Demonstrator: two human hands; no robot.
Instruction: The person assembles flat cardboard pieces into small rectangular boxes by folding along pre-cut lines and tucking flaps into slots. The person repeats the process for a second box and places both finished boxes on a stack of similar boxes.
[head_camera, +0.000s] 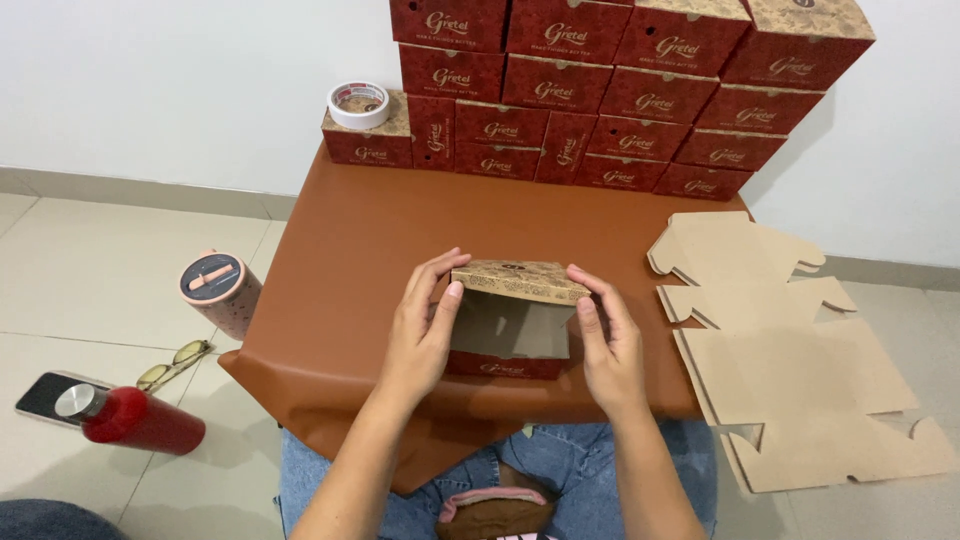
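Half-folded box (512, 318) sits near the front edge of the brown counter (350, 250), about mid-width — red outside, kraft-brown inside, its patterned lid flap tilted up toward the back. Left hand (425, 325) is pressed flat on the box's left side, thumb hooked on the lid's corner; right hand (605, 335) clasps the right side, fingers curled on the lid's other corner. Both hands hold the box between them, palms part open, not fists.

Along the back edge: stack of finished red boxes (620, 100), several rows high vs. the wall, w/ a roll of white tape (358, 104) on the lowest box at the left end. Off the right edge — flat unfolded cardboard blanks (800, 370). On the floor to the left: red bottle (135, 420), phone (45, 395), glasses (175, 364), round pink container (218, 290).
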